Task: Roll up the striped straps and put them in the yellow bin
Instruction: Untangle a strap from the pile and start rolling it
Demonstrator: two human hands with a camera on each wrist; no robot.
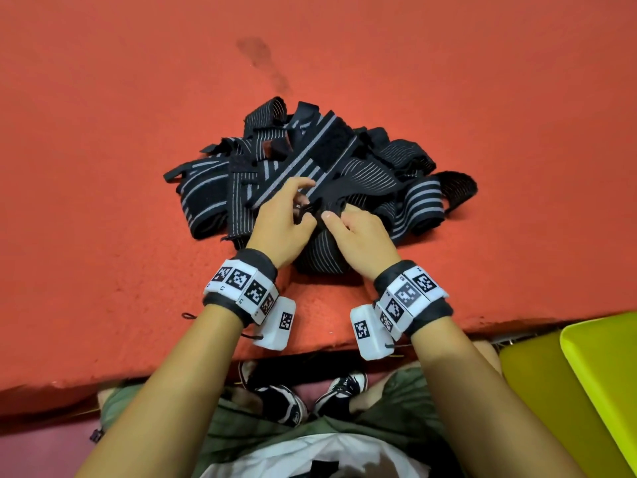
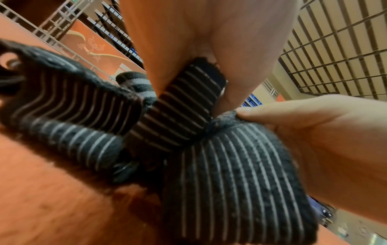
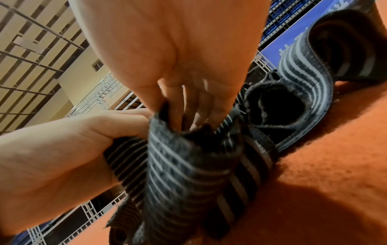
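A tangled pile of black straps with grey stripes (image 1: 310,157) lies on the orange-red surface (image 1: 120,167). Both hands meet at the pile's near edge. My left hand (image 1: 303,210) pinches the end of one striped strap (image 2: 184,106) between thumb and fingers. My right hand (image 1: 332,217) grips the same bunch from the right, its fingers (image 3: 188,107) curled into a fold of strap (image 3: 178,165) and its thumb (image 2: 261,112) pressing on top. That strap (image 1: 322,257) hangs down toward me between the wrists. The yellow bin (image 1: 586,391) stands low at the right, beside my knee.
The surface's front edge (image 1: 310,343) runs just under my wrists. My legs and shoes (image 1: 286,401) are below it. Bare orange surface stretches left of, right of and behind the pile. A dark stain (image 1: 255,50) marks the far side.
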